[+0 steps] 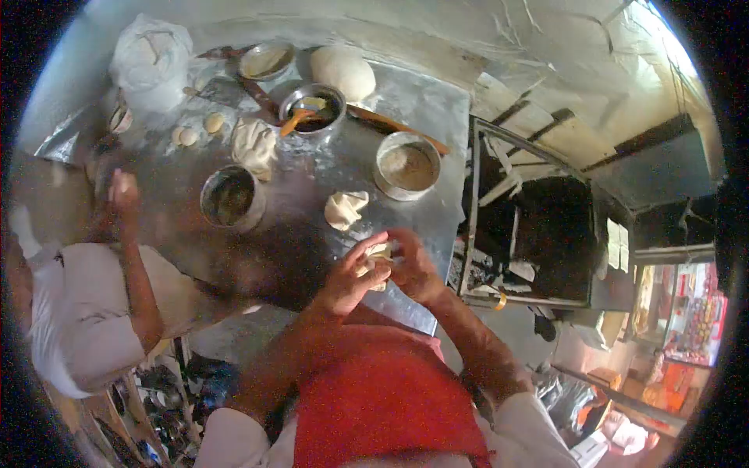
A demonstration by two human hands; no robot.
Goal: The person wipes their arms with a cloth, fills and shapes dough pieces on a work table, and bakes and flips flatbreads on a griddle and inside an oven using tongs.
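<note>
Near the front edge of the metal table, a small piece of pale dough (378,252) is held between my two hands. My left hand (353,273) has its fingers bent round the dough from the left. From the right, the curled fingers of my right hand (413,267) press on the same piece. Just beyond them lies a folded lump of dough (346,210) on the table (300,183). A round tin of flour (407,166) stands to the right of that lump, and a dark-bottomed tin (232,196) is to its left.
A co-worker (101,304) stands at the left, one hand over the table. Further back are a bowl with an orange-handled brush (296,120), a large dough ball (343,73), a rolling pin (398,129) and a white sack (152,62). A dark metal-framed opening (538,234) is right.
</note>
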